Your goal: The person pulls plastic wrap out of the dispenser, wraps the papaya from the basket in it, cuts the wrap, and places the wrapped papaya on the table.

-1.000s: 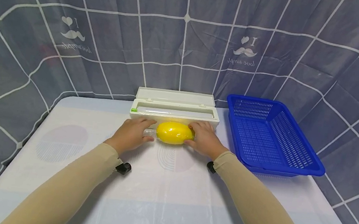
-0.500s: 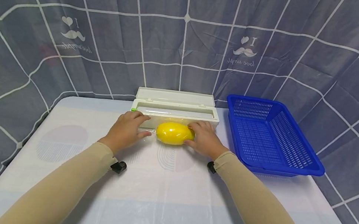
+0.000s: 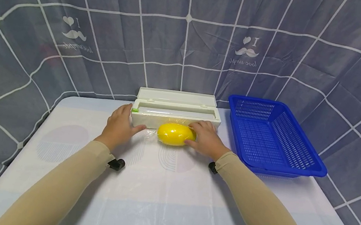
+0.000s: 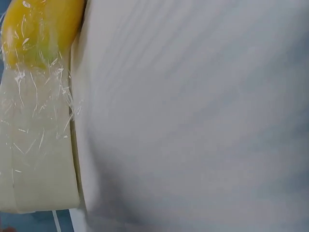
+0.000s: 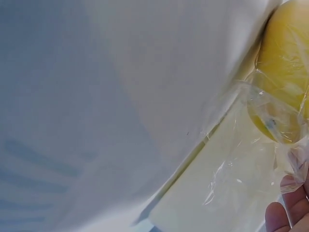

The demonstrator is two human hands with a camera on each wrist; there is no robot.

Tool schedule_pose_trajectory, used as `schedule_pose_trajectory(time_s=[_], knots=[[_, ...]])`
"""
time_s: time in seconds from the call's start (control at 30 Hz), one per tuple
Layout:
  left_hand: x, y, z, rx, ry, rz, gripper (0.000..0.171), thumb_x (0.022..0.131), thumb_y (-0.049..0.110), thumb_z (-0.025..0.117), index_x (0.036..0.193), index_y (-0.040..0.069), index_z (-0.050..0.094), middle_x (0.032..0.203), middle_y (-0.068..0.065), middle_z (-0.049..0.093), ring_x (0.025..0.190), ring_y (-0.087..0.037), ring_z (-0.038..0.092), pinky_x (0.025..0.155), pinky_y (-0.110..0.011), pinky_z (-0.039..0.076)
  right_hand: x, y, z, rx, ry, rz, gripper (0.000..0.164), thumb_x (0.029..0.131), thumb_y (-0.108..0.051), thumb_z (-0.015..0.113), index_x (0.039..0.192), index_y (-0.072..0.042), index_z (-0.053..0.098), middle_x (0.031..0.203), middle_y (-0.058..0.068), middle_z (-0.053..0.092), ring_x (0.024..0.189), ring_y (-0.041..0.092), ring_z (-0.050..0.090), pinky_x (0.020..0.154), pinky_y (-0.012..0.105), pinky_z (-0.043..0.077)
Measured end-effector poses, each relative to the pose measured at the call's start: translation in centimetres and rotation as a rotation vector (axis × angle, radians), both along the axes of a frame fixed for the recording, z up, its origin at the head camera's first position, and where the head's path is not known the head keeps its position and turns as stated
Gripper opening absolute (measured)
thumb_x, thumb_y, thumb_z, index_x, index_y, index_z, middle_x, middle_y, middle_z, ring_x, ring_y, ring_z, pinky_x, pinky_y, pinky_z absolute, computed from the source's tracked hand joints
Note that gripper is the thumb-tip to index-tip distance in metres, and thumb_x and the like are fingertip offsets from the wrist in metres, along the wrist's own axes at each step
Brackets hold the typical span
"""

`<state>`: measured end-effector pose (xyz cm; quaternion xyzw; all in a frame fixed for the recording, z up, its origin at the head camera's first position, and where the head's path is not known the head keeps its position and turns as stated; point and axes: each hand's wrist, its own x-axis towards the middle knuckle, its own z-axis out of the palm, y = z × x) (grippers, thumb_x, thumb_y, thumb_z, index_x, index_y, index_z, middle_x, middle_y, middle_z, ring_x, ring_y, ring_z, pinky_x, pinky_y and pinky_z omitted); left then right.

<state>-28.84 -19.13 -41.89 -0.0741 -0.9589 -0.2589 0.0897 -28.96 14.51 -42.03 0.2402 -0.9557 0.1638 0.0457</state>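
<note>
A yellow oval fruit, wrapped in clear cling film, lies against the front of a white cling film dispenser. My right hand holds the fruit's right end, thumb in front and fingers behind. Bunched film at that end shows beside the fingertips in the right wrist view. My left hand is at the dispenser's left end, fingers extended alongside it and thumb pointing right across the front. Only a sliver of that hand shows in the left wrist view.
Right of the dispenser stands a blue plastic basket with perforated walls. The dispenser's lid is raised at the back, with a film roll inside. A grey checked curtain hangs behind the white-covered table.
My left hand has slid left, away from the fruit and off the loose film, to the dispenser's left end. My right hand and the fruit have stayed in place.
</note>
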Motion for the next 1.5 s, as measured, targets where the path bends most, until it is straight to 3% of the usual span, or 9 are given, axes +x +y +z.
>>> schedule_pose_trajectory(time_s=[0.17,0.3,0.6,0.8,1.17,1.5], knots=[[-0.6,-0.4,-0.2,0.027,-0.113,0.034,0.114,0.094,0.056,0.074,0.167,-0.002,0.010,0.171,-0.029,0.020,0.157,-0.051,0.024,0.124,-0.072,0.022,0.1,-0.2,0.1,-0.017,0.022,0.016,0.061,0.095,-0.044,0.077,0.143,-0.012,0.060,0.143,0.011,0.061,0.133,0.034,0.048,0.117,0.053,0.034],[-1.1,-0.5,-0.5,0.034,-0.155,0.046,0.114,0.094,0.057,0.072,0.168,0.000,0.005,0.172,-0.029,0.018,0.157,-0.050,0.024,0.124,-0.072,0.022,0.2,-0.5,0.3,-0.034,0.033,0.035,0.060,0.096,-0.043,0.076,0.144,-0.010,0.059,0.141,0.013,0.061,0.133,0.036,0.048,0.118,0.053,0.034],[-2.1,-0.6,-0.9,0.083,-0.178,0.047,0.106,0.097,0.056,0.069,0.170,0.013,0.005,0.170,-0.025,0.029,0.153,-0.049,0.035,0.120,-0.075,0.026,0.4,-1.4,1.2,-0.056,0.029,0.056,0.060,0.098,-0.042,0.074,0.145,-0.009,0.059,0.141,0.013,0.060,0.135,0.035,0.046,0.119,0.052,0.034],[-2.7,-0.8,-1.1,0.129,-0.178,0.035,0.095,0.100,0.055,0.065,0.171,0.023,0.011,0.171,-0.018,0.031,0.154,-0.048,0.035,0.122,-0.069,0.030,0.3,-1.9,1.5,-0.047,0.019,0.052,0.061,0.098,-0.044,0.073,0.146,-0.010,0.058,0.142,0.012,0.059,0.137,0.035,0.045,0.119,0.051,0.034],[-2.8,-0.6,-1.1,0.148,-0.172,0.079,0.085,0.103,0.052,0.063,0.170,0.023,0.020,0.169,-0.016,0.037,0.150,-0.049,0.041,0.120,-0.067,0.034,-0.3,-2.5,1.5,-0.052,0.031,0.067,0.060,0.098,-0.045,0.073,0.144,-0.010,0.060,0.141,0.011,0.059,0.136,0.034,0.045,0.120,0.052,0.035],[-2.7,-0.5,-0.9,0.164,-0.187,0.086,0.086,0.102,0.052,0.064,0.169,0.020,0.021,0.170,-0.014,0.037,0.151,-0.048,0.040,0.122,-0.066,0.032,-1.2,-5.7,4.1,-0.060,0.057,0.110,0.049,0.103,-0.039,0.069,0.144,-0.013,0.063,0.137,0.007,0.063,0.134,0.033,0.048,0.121,0.050,0.035]])
